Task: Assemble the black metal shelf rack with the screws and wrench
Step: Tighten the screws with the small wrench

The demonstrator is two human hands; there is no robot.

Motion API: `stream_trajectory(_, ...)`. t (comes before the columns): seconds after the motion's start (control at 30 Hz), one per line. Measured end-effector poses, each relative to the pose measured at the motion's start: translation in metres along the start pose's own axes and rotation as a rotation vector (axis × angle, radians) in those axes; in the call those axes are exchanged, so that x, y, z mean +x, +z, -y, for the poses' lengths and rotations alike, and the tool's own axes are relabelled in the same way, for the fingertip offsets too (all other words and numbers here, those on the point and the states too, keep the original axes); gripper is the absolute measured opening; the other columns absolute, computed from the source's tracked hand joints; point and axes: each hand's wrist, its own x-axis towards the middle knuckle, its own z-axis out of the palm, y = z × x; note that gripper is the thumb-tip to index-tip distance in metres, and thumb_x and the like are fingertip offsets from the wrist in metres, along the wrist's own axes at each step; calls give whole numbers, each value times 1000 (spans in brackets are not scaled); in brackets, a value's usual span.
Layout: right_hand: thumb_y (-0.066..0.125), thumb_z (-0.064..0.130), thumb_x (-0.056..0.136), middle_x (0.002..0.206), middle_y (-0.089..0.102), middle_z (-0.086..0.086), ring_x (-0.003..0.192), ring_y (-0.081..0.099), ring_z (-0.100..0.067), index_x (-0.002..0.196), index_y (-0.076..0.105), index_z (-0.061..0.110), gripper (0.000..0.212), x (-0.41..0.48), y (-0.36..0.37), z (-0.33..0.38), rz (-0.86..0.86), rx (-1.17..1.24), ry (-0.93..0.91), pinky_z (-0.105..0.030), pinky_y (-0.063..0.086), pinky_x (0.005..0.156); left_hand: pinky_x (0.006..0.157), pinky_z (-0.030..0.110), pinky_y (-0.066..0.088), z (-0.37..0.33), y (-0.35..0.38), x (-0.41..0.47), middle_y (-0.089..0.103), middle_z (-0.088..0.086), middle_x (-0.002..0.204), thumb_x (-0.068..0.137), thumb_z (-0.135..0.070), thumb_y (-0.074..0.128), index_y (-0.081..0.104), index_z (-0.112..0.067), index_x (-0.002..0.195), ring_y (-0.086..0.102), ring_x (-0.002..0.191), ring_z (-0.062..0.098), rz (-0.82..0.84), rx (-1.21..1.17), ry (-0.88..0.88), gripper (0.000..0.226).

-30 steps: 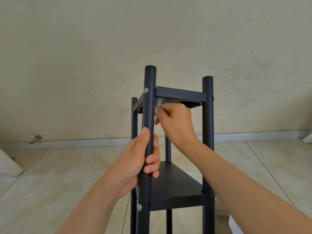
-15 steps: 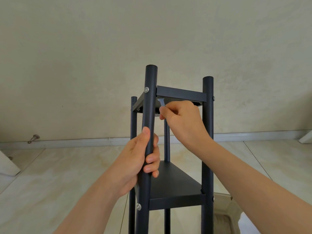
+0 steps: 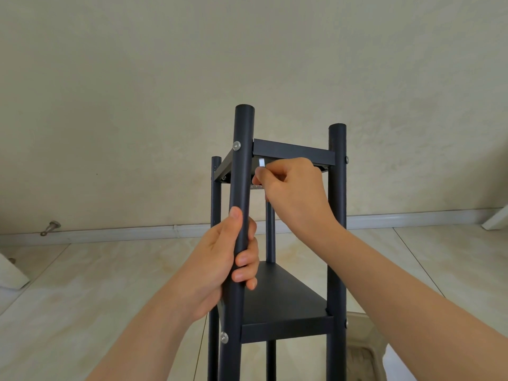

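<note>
The black metal shelf rack [image 3: 291, 155] stands upright before me on four round posts, with one shelf near the top and another lower down [image 3: 277, 298]. My left hand [image 3: 220, 265] grips the near left post [image 3: 242, 188] at mid height. My right hand [image 3: 294, 193] is under the top shelf's front left corner and pinches a small silver wrench [image 3: 261, 163], whose tip points up beside the post. Silver screw heads [image 3: 236, 145] show on the posts at each shelf level.
A beige wall and white skirting [image 3: 165, 232] run behind the rack. A metal door stop [image 3: 50, 227] sticks out of the wall at the left. White furniture corners sit at the far left [image 3: 11, 276] and far right edges. Tiled floor lies all around.
My right hand has turned the wrench under the top shelf, so its end now points upward. The left hand keeps the same grip on the post.
</note>
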Motion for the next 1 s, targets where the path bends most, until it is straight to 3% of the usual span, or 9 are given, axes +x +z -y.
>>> stream_trajectory(0.27,55,12,98,38,51,17,36,46,-1,59,65,6,41,-2,12,-5,-3,103,-17,-9,33,44,48,23,45,-1,2,-2,35,-4,53,76,-71,49,58,-26,68,32,42,9,9,4,-7,47)
stream_trajectory(0.37,57,7,97,32,40,22,38,46,4,43,38,22,59,2,21,-10,-79,108,-66,-7,33,45,48,24,45,0,3,-2,35,-3,54,77,-71,48,58,-25,69,32,42,9,14,5,-7,48)
stream_trajectory(0.47,57,4,96,36,41,23,41,44,2,46,29,30,63,5,31,-13,-161,102,-146,-9,32,47,48,25,46,0,2,-2,35,-3,54,77,-71,48,58,-24,70,32,42,10,18,9,-10,49)
stream_trajectory(0.6,57,10,97,43,43,7,45,35,-9,49,46,12,49,8,42,-19,-188,81,-166,-24,35,47,48,25,45,0,1,-2,35,-3,53,77,-71,48,57,-24,70,32,41,9,19,2,-10,48)
stream_trajectory(0.7,56,12,97,48,48,-6,49,39,-24,55,51,4,43,10,47,-20,-201,60,-179,-35,39,51,49,24,46,0,-1,-1,35,-4,53,76,-71,49,57,-25,69,32,41,9,28,1,-11,48)
stream_trajectory(0.8,55,12,98,47,43,5,47,36,-12,55,47,13,43,11,48,-19,-189,22,-158,-31,37,50,49,25,46,-1,-3,0,34,-4,53,75,-72,50,56,-25,69,32,42,9,17,4,-9,48)
stream_trajectory(0.9,53,13,99,45,39,17,47,46,-2,54,41,26,48,9,46,-17,-171,7,-126,-15,33,48,47,24,45,-1,-4,1,33,-4,52,72,-71,53,56,-24,67,32,40,9,-27,-9,1,47)
stream_trajectory(0.97,49,16,101,49,49,14,51,54,-2,57,47,22,44,6,44,-17,-124,-25,-99,-16,40,50,46,24,44,-1,-5,2,33,-4,50,71,-68,59,56,-24,66,31,39,10,-68,-8,4,45)
stream_trajectory(1.0,47,19,102,55,57,7,56,58,-8,63,54,14,40,4,42,-17,-84,-55,-81,-26,47,55,45,24,44,-2,-6,3,32,-3,50,71,-64,63,54,-22,67,31,38,10,-91,-3,2,43)
